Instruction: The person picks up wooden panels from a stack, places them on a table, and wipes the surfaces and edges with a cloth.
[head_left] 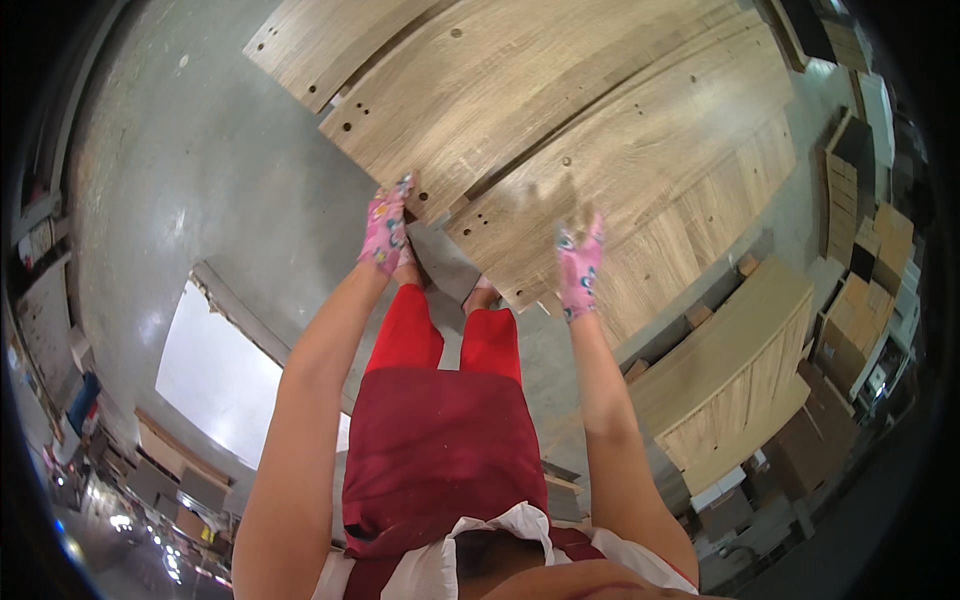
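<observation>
Both of my hands wear pink floral gloves. My left hand [386,228] is at the near edge of the middle wood-grain panel [480,110], its fingers closed on the edge beside a drilled hole. The fingers' undersides are hidden. Above the right-hand wood-grain panel [640,190], my right hand [579,268] is raised with thumb and fingers apart and nothing between them. Motion blurs its fingertips, and a shadow falls on the board below. Dark round holes dot the panels' near ends, and narrow gaps run between the boards.
Another drilled panel [335,40] lies at the far left. A stack of wood-grain boards [720,350] stands on the right, with cardboard boxes [855,320] beyond. A white board [220,370] is on the grey concrete floor [210,190] at left. My feet are close to the panels.
</observation>
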